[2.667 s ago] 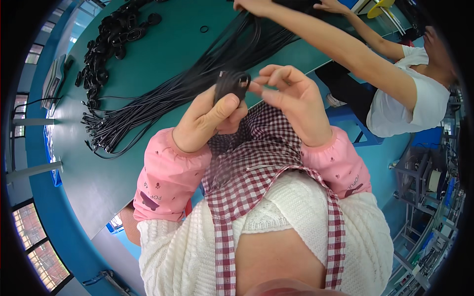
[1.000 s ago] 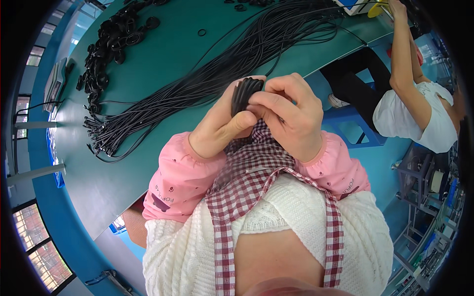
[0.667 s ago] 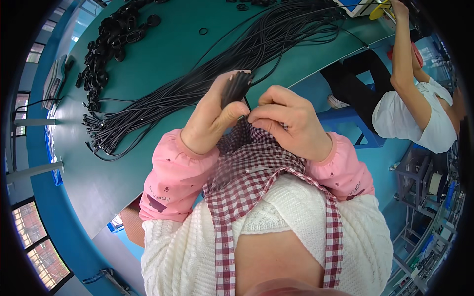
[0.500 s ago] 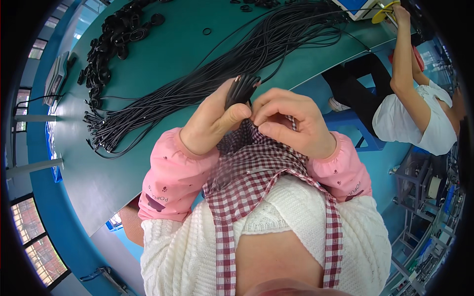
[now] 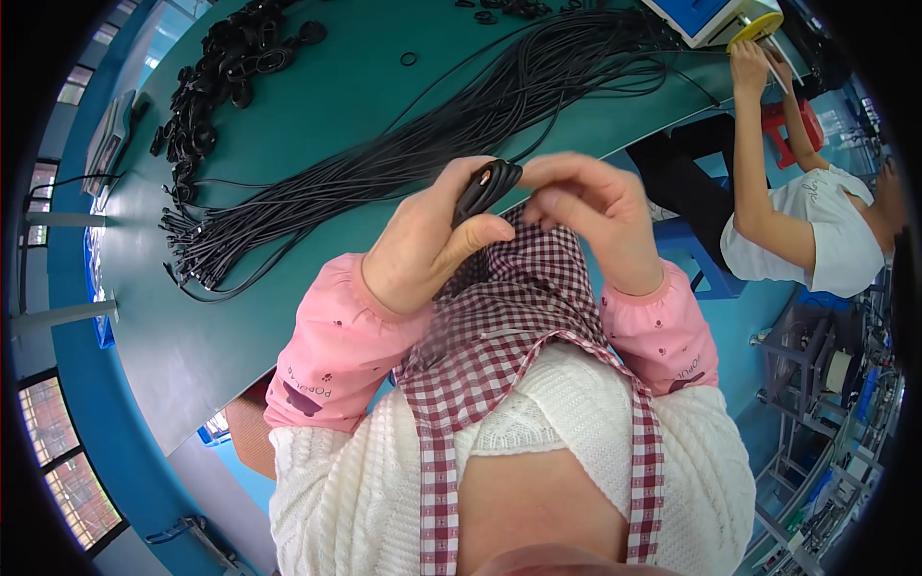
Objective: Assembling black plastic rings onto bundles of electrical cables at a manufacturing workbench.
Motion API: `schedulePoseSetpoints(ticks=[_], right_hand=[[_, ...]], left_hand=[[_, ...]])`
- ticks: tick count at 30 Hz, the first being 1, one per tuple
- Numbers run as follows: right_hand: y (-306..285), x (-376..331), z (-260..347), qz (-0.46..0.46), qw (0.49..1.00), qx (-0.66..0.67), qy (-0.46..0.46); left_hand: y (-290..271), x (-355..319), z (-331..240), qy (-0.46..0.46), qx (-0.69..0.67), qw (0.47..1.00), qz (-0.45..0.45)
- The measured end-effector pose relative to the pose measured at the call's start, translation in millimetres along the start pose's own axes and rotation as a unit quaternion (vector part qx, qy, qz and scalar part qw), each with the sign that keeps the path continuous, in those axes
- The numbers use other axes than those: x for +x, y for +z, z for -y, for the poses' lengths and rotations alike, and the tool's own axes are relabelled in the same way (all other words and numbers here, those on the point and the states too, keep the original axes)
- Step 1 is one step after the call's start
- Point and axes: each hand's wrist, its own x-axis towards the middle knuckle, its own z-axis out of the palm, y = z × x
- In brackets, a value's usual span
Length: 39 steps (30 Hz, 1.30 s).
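A coiled black cable (image 5: 488, 187) is gripped in my left hand (image 5: 413, 240), its loops standing up between the fingers and the outstretched thumb. Beside it, my right hand (image 5: 605, 211) is loosely curved, slightly blurred, with the index finger reaching the coil's right side. I see nothing held between its thumb and fingers. Just beyond both hands, a long bundle of straight black cables (image 5: 384, 163) runs across the green table (image 5: 317, 72), with its connector ends (image 5: 197, 254) fanned out at the left.
Finished-looking black coils (image 5: 197, 125) are heaped at the far left, and a small black ring (image 5: 408, 59) lies apart. At the far right, another person's hands (image 5: 751, 67) work at a yellow disc (image 5: 756, 32) on a blue-and-white machine (image 5: 699, 17). A blue stool (image 5: 706, 264) stands below.
The coil has tilted in my left hand, showing its looped end. My right hand has shifted a little right, its fingers spreading from a pinch. The other person's arm has moved left to the disc.
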Motion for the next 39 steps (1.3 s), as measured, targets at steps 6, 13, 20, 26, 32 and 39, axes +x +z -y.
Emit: schedulePoseSetpoints(ticks=[6, 13, 20, 26, 32, 39], right_hand=[[6.0, 11.0, 22.6, -0.022, 0.926, -0.264, -0.267], [20.2, 22.4, 12.0, 0.016, 0.909, -0.301, -0.287], [20.5, 31.7, 0.5, 0.002, 0.942, -0.244, -0.232], [27.6, 47.6, -8.4, 0.015, 0.958, -0.21, -0.192], [38.1, 66.8, -8.6, 0.023, 0.968, -0.182, -0.173], [26.9, 73.0, -15.1, 0.006, 0.974, -0.171, -0.148]], left_hand=[[3.4, 0.8, 10.1, 0.031, 0.185, 0.98, -0.062], [-11.4, -2.7, 16.6, 0.041, 0.117, 0.992, -0.033], [-47.1, -8.0, 33.4, -0.079, -0.612, 0.783, 0.077], [-50.5, -12.2, 38.6, -0.089, -0.622, 0.775, 0.068], [-54.0, -3.2, 42.1, -0.104, -0.612, 0.78, 0.074], [-69.0, 11.1, 49.5, -0.033, -0.063, 0.989, -0.127]])
